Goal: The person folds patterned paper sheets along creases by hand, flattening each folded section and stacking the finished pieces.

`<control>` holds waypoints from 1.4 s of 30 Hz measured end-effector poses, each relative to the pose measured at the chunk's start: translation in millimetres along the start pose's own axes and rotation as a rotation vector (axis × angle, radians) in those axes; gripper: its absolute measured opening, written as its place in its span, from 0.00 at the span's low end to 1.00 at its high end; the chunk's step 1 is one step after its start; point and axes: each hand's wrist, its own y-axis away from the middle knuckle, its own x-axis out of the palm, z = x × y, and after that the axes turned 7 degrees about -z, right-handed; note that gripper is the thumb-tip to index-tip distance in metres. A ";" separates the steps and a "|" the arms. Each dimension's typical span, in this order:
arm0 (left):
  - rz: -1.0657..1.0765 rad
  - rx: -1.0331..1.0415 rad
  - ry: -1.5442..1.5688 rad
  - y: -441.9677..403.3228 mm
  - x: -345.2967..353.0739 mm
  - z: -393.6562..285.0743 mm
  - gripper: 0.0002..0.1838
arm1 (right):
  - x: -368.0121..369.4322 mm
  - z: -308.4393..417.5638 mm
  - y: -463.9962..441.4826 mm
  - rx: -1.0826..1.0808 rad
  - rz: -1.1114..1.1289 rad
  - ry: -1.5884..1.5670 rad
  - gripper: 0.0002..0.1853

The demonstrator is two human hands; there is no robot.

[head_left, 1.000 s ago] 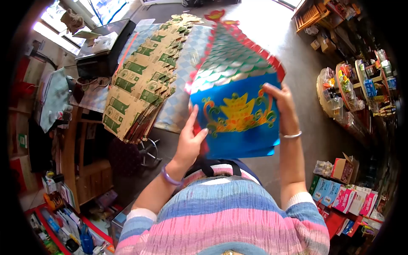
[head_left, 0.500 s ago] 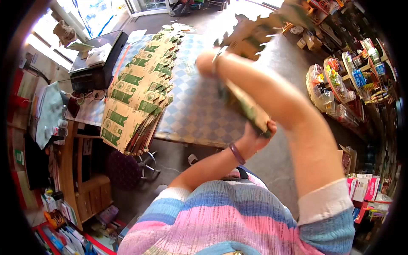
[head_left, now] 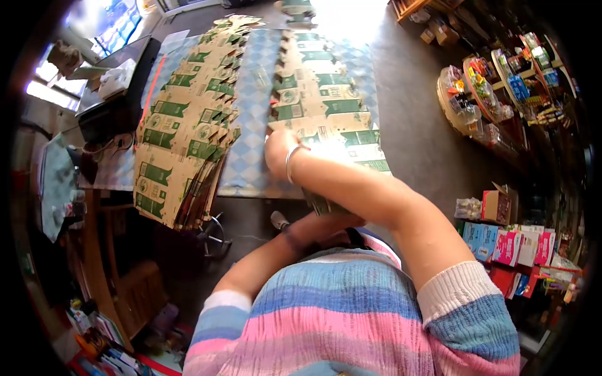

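Observation:
A brown and green printed cardboard piece with jagged edges lies over the right part of the checked table, printed side up. My right hand is at its left edge, near the front of the table; its fingers are mostly hidden. My left hand is under the near end of the piece, largely covered by the right forearm. On the left half of the table is a fanned stack of similar cardboard pieces, its near end reaching past the table edge.
The blue and white checked table is in front. A black machine stands at the left back. A stool's metal base is below the stack. Round tiered racks of goods and boxes stand at the right.
The piece, first held with its blue and scaly side up, was turned over and now lies brown side up on the table. My right hand came down to its left edge.

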 end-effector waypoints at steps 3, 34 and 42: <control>-0.202 -0.152 0.165 65.6 -24.8 -14.8 0.18 | -9.3 18.3 35.8 0.041 0.092 0.171 0.21; -1.138 0.592 -2.080 28.4 -86.8 -69.7 0.33 | 193.9 -167.0 126.0 0.679 -0.884 -1.136 0.15; -1.142 0.557 -2.114 26.9 -84.7 -70.0 0.34 | 180.7 -159.2 134.3 0.657 -0.920 -1.071 0.15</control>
